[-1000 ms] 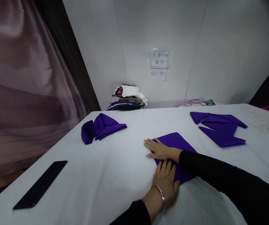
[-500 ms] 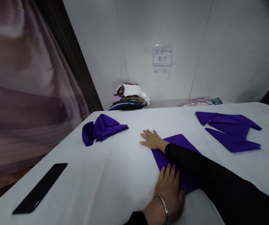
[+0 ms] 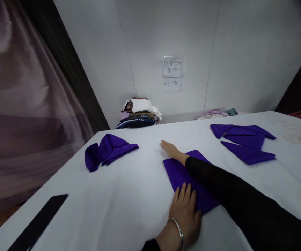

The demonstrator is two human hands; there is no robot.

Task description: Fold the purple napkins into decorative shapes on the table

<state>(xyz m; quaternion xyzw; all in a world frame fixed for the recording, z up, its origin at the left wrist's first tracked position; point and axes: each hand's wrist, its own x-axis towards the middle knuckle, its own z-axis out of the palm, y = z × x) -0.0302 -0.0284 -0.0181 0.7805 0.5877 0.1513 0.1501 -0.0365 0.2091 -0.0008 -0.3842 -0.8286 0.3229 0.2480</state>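
Observation:
A folded purple cloth napkin [image 3: 175, 174] lies flat on the white-covered table [image 3: 129, 195]. My left hand [image 3: 184, 209], with a silver bangle at the wrist, rests on the napkin's near left edge, fingers stretched out and slightly apart. Across the napkin reaches my right arm in a black sleeve, covering part of the cloth. At its far left corner is my right hand [image 3: 170, 150], tipped partly onto its side with straight fingers lying together. Those fingertips extend past the cloth over the white cover. Neither hand grips anything.
Folded purple cloth [image 3: 116, 146] stands at the left, with a smaller purple piece [image 3: 91, 158] beside it. More folded purple cloth [image 3: 247, 153] lies at the right. A flat black strip [image 3: 43, 219] is near the left edge. Stacked clothes [image 3: 140, 115] sit behind the table.
My right hand has turned from palm-down with spread fingers to partly edge-on with fingers together. The left hand stays on the napkin. My view has shifted a little to the right.

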